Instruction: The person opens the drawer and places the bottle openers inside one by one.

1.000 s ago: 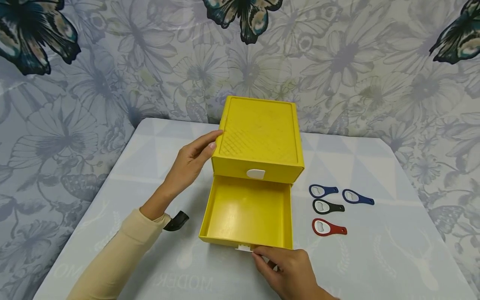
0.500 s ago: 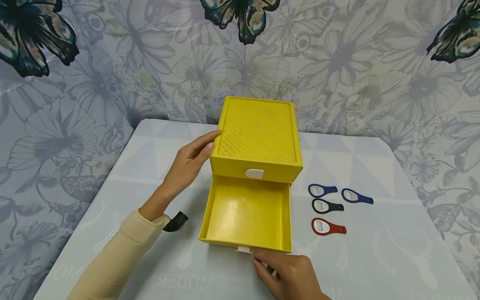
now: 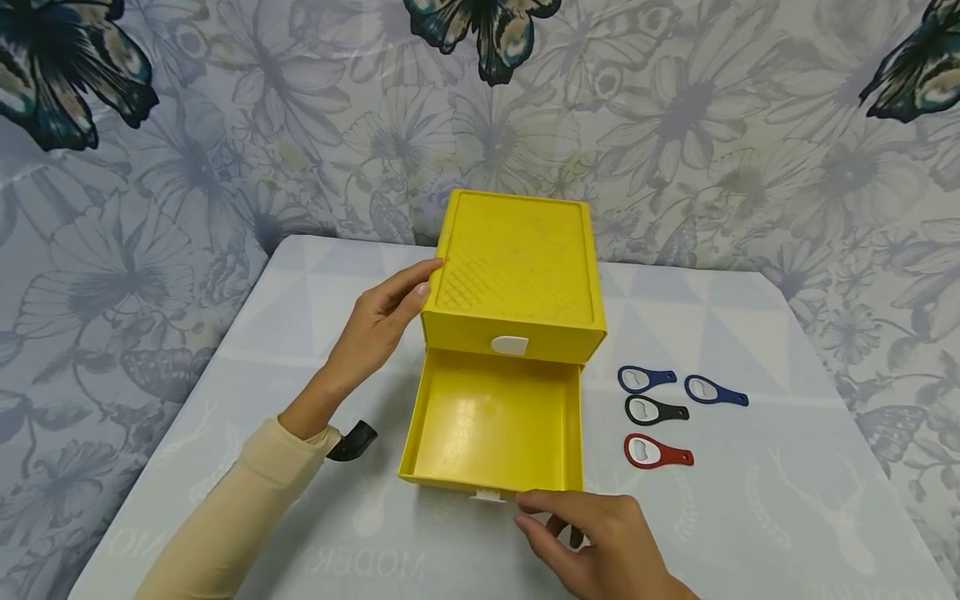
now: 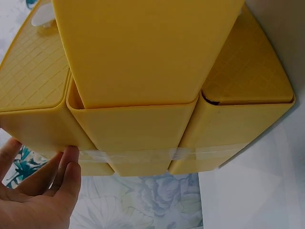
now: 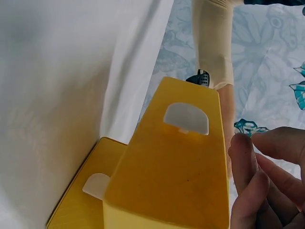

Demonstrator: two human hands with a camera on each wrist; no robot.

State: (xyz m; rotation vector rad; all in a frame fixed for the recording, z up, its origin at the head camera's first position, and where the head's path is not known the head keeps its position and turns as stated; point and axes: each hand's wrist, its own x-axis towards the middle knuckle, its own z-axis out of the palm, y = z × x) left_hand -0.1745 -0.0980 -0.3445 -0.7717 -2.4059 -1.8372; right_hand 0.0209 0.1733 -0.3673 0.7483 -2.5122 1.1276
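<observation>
A yellow drawer unit (image 3: 521,258) stands at the middle of the table, its lower visible drawer (image 3: 495,417) pulled far out and bare inside. White tab handles sit on the fronts, one handle (image 3: 489,496) on the pulled drawer. My left hand (image 3: 375,325) rests its fairly straight fingertips against the unit's upper left side; the left wrist view shows that hand (image 4: 43,191) touching the yellow wall. My right hand (image 3: 592,533) is at the pulled drawer's front right corner, fingers loosely bent and nothing in them. In the right wrist view the hand (image 5: 271,176) is beside the drawer front (image 5: 176,162).
Right of the unit lie several bottle openers: two blue ones (image 3: 647,380) (image 3: 716,390), a black one (image 3: 656,410) and a red one (image 3: 658,452). A black strap piece (image 3: 352,442) juts from the left cuff. A patterned wall stands behind the table.
My right hand has let go of the white handle and moved slightly right along the drawer front. The left hand and the drawer stay where they were.
</observation>
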